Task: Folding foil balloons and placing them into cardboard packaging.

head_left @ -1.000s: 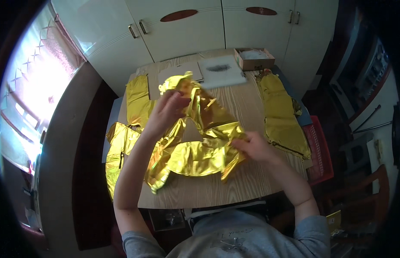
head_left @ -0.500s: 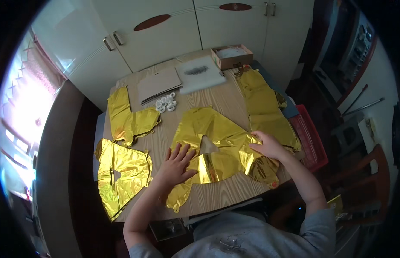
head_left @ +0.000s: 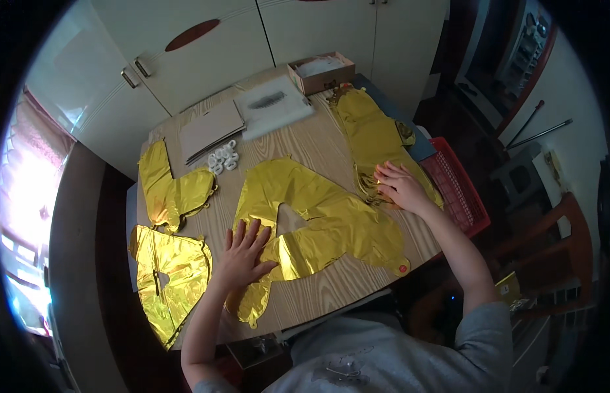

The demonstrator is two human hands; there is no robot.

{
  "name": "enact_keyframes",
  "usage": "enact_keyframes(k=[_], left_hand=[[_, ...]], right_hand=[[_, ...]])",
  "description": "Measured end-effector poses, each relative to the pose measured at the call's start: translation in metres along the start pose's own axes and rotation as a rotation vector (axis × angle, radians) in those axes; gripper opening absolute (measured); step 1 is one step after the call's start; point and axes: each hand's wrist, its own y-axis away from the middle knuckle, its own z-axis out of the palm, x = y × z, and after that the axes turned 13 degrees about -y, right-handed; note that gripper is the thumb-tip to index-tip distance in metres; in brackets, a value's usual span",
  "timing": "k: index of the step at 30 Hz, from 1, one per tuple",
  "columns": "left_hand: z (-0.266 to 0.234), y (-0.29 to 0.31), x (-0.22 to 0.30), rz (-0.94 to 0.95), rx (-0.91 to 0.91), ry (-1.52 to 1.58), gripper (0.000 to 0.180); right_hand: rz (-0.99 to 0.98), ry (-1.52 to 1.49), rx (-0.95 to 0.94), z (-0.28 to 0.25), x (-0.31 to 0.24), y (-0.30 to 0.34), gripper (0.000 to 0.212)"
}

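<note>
A flat, uninflated gold foil balloon (head_left: pixel 309 188), shaped like a letter A with a hole in its middle, lies spread before me. On its left leg rests my left hand (head_left: pixel 243 259), flat, with fingers apart. My right hand (head_left: pixel 404 188) has its fingers stretched out over the near edge of another gold foil balloon (head_left: pixel 370 128) at the right. Two further flat gold balloons lie on the left side: an angled upper one (head_left: pixel 162 190) and a creased lower one (head_left: pixel 177 272). A small red spot marks the right leg of the A.
White rings (head_left: pixel 223 157) sit in a small pile beside a stack of grey-brown cardboard sheets (head_left: pixel 211 129). Behind are a translucent white packet (head_left: pixel 275 105) and an open cardboard box (head_left: pixel 323 73). A red plastic basket (head_left: pixel 457 187) stands off the table's right edge, near a wooden chair (head_left: pixel 570 229).
My right hand has moved from the A balloon's right leg up to the balloon on the right. That leg now lies flatter. The whole view has shifted.
</note>
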Motion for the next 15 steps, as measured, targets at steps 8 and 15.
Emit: enact_keyframes(k=[8,15], left_hand=[[-0.031,-0.040,0.015,0.077,0.201,0.040,0.080],[-0.055,-0.190,0.096,0.465,0.428,0.303,0.054]], right_hand=[[0.267,-0.568,0.255,-0.010,-0.004,-0.006,0.030],[0.492,-1.498,0.417,-0.039,0.024,-0.016,0.028]])
